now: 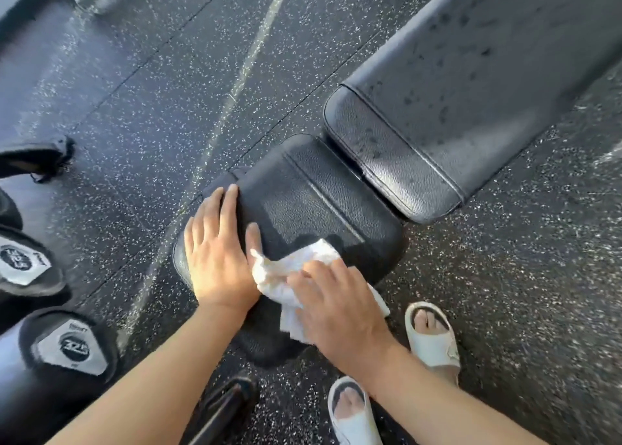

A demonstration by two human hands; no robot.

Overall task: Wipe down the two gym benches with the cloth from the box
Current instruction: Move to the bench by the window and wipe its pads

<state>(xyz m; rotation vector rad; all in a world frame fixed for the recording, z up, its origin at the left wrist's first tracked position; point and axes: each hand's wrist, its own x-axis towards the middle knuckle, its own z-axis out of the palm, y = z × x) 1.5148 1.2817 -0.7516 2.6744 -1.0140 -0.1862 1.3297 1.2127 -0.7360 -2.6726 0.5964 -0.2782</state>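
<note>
A black padded gym bench lies across the middle of the view: a small seat pad [313,195] close to me and a long back pad [471,84] running to the upper right, dotted with wet spots. My left hand [218,249] lies flat on the seat pad's left edge, fingers spread, holding nothing. My right hand [333,299] presses a crumpled white cloth [286,269] onto the near corner of the seat pad. A damp streak shows on the pad just above the cloth. Only one bench is in view, and no box.
Black dumbbell heads with silver labels [67,347] [23,262] stand at the left edge. A black bar or bench foot [222,407] sits below my arms. My feet in white slides [434,337] [353,414] stand on the speckled black rubber floor [151,108].
</note>
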